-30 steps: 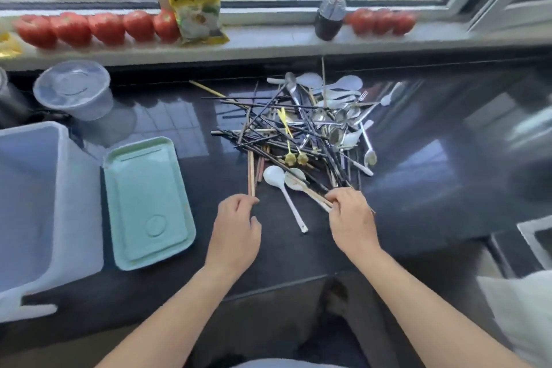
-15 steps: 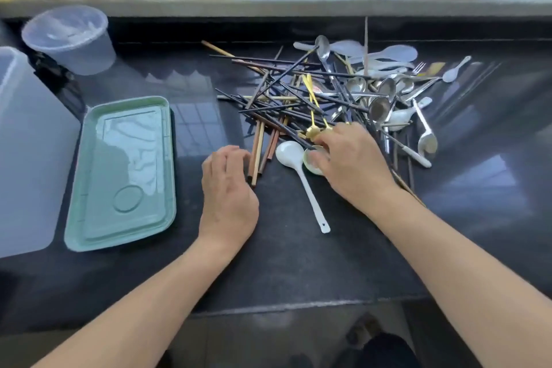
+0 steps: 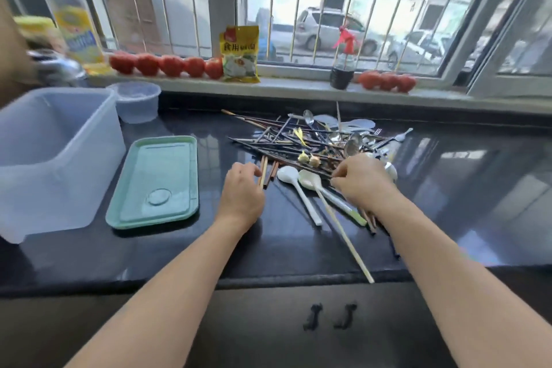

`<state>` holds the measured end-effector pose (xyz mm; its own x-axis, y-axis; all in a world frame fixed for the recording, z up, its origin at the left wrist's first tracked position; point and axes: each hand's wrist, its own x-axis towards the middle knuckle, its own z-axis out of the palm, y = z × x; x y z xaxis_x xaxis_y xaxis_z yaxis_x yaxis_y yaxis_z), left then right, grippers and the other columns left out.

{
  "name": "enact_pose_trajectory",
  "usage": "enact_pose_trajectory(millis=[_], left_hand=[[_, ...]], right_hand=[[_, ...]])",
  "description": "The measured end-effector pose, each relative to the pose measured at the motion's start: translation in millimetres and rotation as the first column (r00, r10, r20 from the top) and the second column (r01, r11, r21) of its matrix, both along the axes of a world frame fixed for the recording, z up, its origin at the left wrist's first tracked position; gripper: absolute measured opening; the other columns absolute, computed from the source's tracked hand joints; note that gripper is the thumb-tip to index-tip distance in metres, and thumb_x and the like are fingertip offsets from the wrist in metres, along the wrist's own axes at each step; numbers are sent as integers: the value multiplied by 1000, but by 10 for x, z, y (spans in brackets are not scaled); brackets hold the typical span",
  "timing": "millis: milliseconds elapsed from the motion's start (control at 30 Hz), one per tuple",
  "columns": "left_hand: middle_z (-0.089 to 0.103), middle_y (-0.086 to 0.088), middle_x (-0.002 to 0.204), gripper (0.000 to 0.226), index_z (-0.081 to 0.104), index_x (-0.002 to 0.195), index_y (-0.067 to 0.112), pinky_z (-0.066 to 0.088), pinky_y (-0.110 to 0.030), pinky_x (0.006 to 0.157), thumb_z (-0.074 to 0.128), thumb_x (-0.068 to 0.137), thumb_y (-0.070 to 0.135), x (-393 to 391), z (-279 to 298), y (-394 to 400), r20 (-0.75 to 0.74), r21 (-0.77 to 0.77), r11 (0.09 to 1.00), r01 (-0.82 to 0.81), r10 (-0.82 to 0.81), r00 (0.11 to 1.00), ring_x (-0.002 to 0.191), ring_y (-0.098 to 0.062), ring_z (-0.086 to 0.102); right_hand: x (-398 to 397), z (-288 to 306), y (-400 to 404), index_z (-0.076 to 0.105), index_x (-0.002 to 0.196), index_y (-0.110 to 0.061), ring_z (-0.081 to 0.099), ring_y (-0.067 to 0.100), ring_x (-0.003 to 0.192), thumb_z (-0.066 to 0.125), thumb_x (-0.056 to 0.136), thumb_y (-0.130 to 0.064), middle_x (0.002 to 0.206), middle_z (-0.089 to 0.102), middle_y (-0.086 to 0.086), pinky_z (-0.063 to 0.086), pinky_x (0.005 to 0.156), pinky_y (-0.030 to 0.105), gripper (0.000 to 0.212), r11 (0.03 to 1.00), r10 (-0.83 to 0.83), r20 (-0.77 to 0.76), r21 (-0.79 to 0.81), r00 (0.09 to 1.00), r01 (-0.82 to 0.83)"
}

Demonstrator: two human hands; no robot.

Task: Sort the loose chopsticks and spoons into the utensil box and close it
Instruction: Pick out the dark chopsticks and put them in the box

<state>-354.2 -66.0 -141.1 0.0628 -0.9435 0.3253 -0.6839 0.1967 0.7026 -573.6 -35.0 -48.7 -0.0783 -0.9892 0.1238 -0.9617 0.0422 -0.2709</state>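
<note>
Looking down: I see my two bare hands at the near edge of a heap of utensils [image 3: 313,143] on the black table [image 3: 448,203].
Left hand: my left hand [image 3: 243,191] sits at 9 o'clock of the heap, knuckles up, fingers curled over the near ends of a few brown chopsticks [image 3: 264,172]; they touch the sticks, but I cannot tell whether they truly grip them.
Right hand: my right hand [image 3: 363,181] lies at 5 o'clock of the heap, fingers bent and pinching at dark chopsticks [image 3: 301,165] along the pile's near edge; a bundle of stick ends pokes out under the wrist.
Spoons: a white spoon [image 3: 298,188] and a cream spoon [image 3: 310,180] lie side by side between my hands, bowls toward the heap, handles toward me.
Long stick: a pale chopstick [image 3: 346,236] runs from the cream spoon toward 5 o'clock, its tip past the table edge.
Heap: black chopsticks crossed every way, metal spoons at its 3 o'clock side, white spoons at 12 o'clock.
Box: the clear utensil box [image 3: 56,158] stands open at 9 o'clock, well apart from the heap.
Lid: the green lid [image 3: 155,182] lies flat between the box and my left hand.
Sill: tomatoes [image 3: 167,64], a yellow packet [image 3: 239,54] and a dark spray bottle [image 3: 342,69] line the windowsill at 12 o'clock.
Tub: a round clear tub [image 3: 136,101] stands behind the box.
</note>
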Motion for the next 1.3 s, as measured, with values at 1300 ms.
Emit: enact_pose_trajectory(millis=[1300], left_hand=[[31, -1, 57, 37, 45, 72, 16, 27, -24, 42, 36, 106, 25, -424, 181, -229, -979, 51, 897, 439, -43, 201, 40, -15, 26]], right_hand=[[-576, -512, -576, 70, 96, -14, 64, 28, 97, 65, 92, -41, 96, 70, 7, 50, 83, 36, 28, 985, -138, -43, -115, 989, 133]])
